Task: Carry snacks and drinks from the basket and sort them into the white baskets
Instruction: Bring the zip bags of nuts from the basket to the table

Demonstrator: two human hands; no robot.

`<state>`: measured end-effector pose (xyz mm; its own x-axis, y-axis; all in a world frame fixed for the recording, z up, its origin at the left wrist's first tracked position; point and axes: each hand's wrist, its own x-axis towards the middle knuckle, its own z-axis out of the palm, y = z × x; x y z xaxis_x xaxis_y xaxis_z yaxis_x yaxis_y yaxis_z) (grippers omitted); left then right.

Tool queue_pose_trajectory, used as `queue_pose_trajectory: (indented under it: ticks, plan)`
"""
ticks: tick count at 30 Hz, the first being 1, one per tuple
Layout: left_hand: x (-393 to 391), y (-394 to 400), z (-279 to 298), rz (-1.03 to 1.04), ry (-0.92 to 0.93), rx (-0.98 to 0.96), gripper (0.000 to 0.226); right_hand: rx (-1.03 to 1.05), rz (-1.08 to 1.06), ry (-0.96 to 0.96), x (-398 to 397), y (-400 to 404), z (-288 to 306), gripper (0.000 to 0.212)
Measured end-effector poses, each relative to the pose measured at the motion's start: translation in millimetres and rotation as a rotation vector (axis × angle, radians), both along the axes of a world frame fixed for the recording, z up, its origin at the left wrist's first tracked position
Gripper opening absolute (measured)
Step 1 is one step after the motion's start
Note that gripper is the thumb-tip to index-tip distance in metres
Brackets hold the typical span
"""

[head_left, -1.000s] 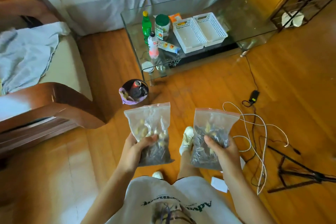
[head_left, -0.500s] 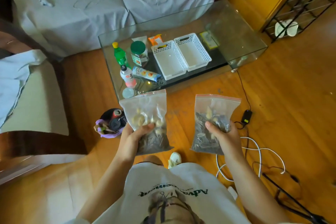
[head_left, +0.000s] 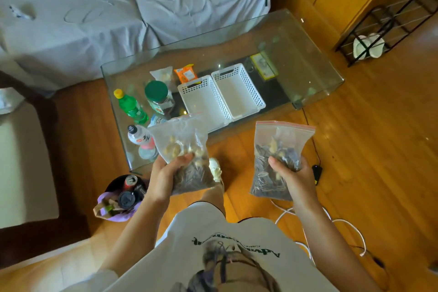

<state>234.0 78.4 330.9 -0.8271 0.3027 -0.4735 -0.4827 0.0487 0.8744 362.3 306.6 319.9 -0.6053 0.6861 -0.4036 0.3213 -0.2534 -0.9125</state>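
Above the wooden floor [head_left: 355, 149], just short of the glass table [head_left: 308, 73], the left hand [head_left: 166, 178] grips a clear snack bag [head_left: 187, 152], thumb across its front, and the right hand [head_left: 294, 178] grips a red-sealed snack bag [head_left: 277, 156] the same way. Fingers behind both bags are hidden. Both forearms reach forward, bags upright. Two white baskets [head_left: 222, 95] sit touching on the table; the dark basket [head_left: 123, 194] stands on the floor by the left arm.

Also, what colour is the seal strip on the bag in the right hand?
Red, along the top of the zip bag; head view.
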Motion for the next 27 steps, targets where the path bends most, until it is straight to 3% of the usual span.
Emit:
queue_pose_trajectory:
  ticks: [4,8,16,22,27]
  plan:
    - [-67.0,47.6,5.0,-0.018,0.011,0.021,0.027,0.017,0.042,0.018,-68.5,44.5,6.3,0.045]
    - [-129.5,88.2,11.9,-0.056,0.047,0.033,0.015,0.051,0.059,0.032,-130.9,86.8,16.6,0.037]
    - [-209.1,142.9,7.6,-0.024,0.004,0.003,0.016,0.040,0.059,-0.004,-221.5,154.8,6.6,0.049]
    - [-254.5,181.1,-9.8,0.137,-0.064,-0.039,0.016,0.002,0.146,-0.047,-299.3,216.7,-11.5,0.046]
    - [-303.2,231.3,-34.6,0.279,-0.145,-0.097,0.034,-0.013,0.269,-0.124,-377.4,268.3,-28.7,0.032]
